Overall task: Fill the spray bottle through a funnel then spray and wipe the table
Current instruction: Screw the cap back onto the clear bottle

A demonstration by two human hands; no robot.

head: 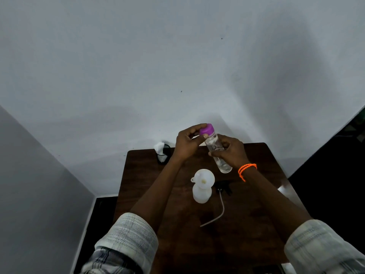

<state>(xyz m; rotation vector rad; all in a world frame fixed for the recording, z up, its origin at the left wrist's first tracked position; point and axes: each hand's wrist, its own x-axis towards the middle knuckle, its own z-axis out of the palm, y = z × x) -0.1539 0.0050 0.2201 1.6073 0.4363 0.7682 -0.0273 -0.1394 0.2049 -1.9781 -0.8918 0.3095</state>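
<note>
Crowded middle, open near edge

The spray bottle (201, 191) with its funnel (203, 178) stands mid-table (246, 224), the black spray head (224, 187) and its tube just beside it on the right; a black cup (164, 155) (cloth inside) guards the far left corner. The near half and left strip lie bare.

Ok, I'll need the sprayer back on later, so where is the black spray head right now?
The black spray head lies on the dark table just right of the white spray bottle carrying the funnel, its dip tube trailing toward the person.
</note>
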